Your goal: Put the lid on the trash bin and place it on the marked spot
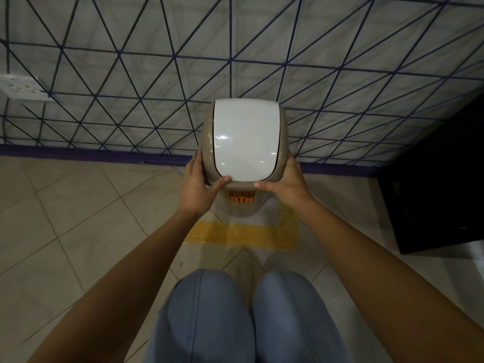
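Observation:
A small white trash bin (242,209) with an orange "BIN" label stands on the floor by the wall. On it sits a beige lid (245,141) with a white swing flap. My left hand (197,186) grips the lid's left side, thumb on its front rim. My right hand (284,183) grips the right side in the same way. The bin's base stands inside a spot marked with yellow tape (242,234), whose near strip and right edge show; the far part is hidden behind the bin.
A wall (157,74) with a dark blue triangle pattern rises right behind the bin. A black cabinet (440,189) stands at the right. A white socket plate (22,87) is on the wall at left. My knees in blue jeans (248,318) are below, on tiled floor.

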Motion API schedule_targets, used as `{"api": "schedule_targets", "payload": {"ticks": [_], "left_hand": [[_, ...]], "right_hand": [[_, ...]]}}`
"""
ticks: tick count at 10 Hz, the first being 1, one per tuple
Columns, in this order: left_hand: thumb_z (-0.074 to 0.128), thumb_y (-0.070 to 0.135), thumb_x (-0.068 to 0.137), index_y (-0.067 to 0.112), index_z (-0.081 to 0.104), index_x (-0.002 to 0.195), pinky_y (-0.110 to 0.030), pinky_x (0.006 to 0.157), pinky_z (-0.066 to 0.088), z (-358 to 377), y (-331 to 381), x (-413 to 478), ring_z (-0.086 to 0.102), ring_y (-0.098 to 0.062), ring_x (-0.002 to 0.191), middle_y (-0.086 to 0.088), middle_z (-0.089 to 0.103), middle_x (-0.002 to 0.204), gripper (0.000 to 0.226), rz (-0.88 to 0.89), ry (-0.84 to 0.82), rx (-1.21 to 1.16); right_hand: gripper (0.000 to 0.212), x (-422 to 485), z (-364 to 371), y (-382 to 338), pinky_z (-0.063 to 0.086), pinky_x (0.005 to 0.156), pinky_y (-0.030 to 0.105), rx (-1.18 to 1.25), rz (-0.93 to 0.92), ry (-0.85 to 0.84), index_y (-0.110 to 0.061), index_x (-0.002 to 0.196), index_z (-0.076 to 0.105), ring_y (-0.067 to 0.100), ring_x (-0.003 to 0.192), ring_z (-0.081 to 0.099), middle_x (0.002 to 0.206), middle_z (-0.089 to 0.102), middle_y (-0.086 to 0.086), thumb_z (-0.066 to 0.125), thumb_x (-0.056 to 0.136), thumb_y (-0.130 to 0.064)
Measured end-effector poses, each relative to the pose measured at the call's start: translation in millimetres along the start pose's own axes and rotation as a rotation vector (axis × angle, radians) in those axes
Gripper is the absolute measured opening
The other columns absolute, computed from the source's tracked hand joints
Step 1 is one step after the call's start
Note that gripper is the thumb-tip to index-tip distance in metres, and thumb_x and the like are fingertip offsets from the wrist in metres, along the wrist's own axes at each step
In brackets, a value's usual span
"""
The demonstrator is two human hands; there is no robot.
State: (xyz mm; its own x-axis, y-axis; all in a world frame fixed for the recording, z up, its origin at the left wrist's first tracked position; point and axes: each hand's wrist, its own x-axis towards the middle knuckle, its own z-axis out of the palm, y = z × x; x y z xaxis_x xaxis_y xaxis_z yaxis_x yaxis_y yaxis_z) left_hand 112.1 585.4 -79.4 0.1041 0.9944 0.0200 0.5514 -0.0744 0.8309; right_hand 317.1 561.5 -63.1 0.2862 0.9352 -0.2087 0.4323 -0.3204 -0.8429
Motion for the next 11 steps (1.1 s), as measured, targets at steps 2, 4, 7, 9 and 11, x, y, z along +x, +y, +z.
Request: {"api": "schedule_targets", "payload": {"ticks": [2,4,7,9,11], "left_hand": [[0.073,0.037,0.077,0.018,0.005,0.15,-0.047,0.11,0.035,-1,4,-6,0.024,-0.02,0.14,-0.007,0.024,0.154,0.102,0.143,0.011,0.016],[0.071,0.036,0.078,0.025,-0.001,0.15,-0.053,0.1,0.043,-1,6,-5,0.028,-0.025,0.138,-0.008,0.024,0.154,0.103,0.132,-0.012,0.05],[0.074,0.032,0.077,0.024,0.002,0.151,-0.053,0.101,0.042,-2,12,-7,0.029,-0.027,0.137,-0.009,0.029,0.151,0.103,0.094,0.014,0.094],[0.07,0.039,0.079,0.017,0.014,0.15,-0.056,0.109,0.031,-12,23,-19,0.025,-0.034,0.139,-0.013,0.031,0.15,0.093,0.065,0.044,0.196],[0.069,0.034,0.082,0.008,0.029,0.145,-0.045,0.109,0.032,-39,59,-54,0.034,-0.033,0.132,-0.017,0.042,0.143,0.079,0.111,0.048,0.287]], "right_hand": [[0.128,-9,2,-5,0.025,0.115,0.052,-0.086,-0.164,0.105,-0.016,0.149,0.006,0.025,0.145,0.012,0.157,0.01,0.008,0.09,0.053,-0.024],[0.13,-13,2,-6,0.024,0.115,0.052,-0.113,-0.209,0.107,-0.018,0.15,-0.001,0.025,0.145,0.012,0.157,0.014,0.009,0.089,0.055,-0.022],[0.129,-15,6,-12,0.021,0.116,0.049,-0.16,-0.15,0.106,-0.019,0.149,-0.006,0.027,0.144,0.011,0.157,0.011,0.01,0.087,0.059,-0.021],[0.124,-30,-2,-22,0.017,0.117,0.051,-0.216,-0.094,0.12,-0.013,0.149,-0.002,0.031,0.145,0.007,0.157,0.007,0.015,0.084,0.062,-0.033],[0.118,-73,-30,-47,0.007,0.119,0.046,-0.225,0.01,0.034,-0.015,0.149,-0.006,0.029,0.146,-0.003,0.159,-0.003,0.014,0.078,0.07,-0.04]]}}
